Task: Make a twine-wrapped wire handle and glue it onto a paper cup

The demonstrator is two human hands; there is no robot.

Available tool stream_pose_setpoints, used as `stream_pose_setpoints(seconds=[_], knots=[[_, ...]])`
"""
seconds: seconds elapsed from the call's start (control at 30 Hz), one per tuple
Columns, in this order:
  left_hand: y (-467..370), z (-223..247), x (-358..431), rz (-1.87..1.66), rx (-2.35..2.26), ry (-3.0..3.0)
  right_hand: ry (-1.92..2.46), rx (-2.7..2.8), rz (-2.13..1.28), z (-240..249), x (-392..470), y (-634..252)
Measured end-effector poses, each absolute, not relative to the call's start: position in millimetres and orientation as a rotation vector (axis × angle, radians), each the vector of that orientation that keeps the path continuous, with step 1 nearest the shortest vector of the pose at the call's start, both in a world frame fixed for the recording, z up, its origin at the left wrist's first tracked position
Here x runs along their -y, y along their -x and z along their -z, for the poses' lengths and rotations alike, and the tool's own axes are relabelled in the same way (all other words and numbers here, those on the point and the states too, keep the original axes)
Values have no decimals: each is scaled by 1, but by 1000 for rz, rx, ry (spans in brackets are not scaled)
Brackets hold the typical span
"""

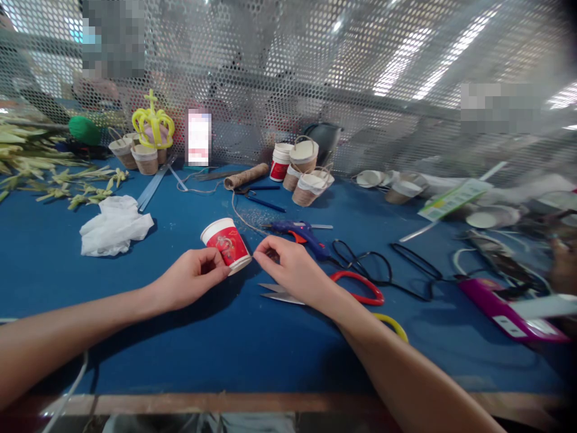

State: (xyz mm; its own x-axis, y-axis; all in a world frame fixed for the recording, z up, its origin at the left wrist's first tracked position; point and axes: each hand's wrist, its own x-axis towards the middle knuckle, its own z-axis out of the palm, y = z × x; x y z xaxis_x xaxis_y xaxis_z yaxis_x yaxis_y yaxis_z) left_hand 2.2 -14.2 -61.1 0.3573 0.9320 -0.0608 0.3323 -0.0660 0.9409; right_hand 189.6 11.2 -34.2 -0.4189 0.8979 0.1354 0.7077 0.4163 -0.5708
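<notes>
A red and white paper cup (231, 240) is tilted on its side above the blue table, with its base toward the right. My left hand (198, 273) is closed on the cup's lower side. Close beside the cup's base, my right hand (293, 267) pinches the jute twine (238, 211), which runs to it from a twine roll (246, 177). The pinched end is mostly hidden by the fingers. Red-handled scissors (360, 287) lie partly under my right wrist, and a blue glue gun (300, 233) lies just beyond that hand.
Twine-wrapped cups (309, 187) stand at the back, before a perforated metal screen (252, 78). Crumpled white tissue (115, 227) and a yellow crown-shaped piece (153, 127) are on the left. Black cable (383, 264) and a purple power strip (509, 313) lie right; another person's hand (563, 264) shows there.
</notes>
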Motion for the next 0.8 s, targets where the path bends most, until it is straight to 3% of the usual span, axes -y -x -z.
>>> stream_pose_setpoints(seconds=[0.8], knots=[[-1,65,12,-717,-1191,-1668,1382,2285,-650,36,-11,-188]])
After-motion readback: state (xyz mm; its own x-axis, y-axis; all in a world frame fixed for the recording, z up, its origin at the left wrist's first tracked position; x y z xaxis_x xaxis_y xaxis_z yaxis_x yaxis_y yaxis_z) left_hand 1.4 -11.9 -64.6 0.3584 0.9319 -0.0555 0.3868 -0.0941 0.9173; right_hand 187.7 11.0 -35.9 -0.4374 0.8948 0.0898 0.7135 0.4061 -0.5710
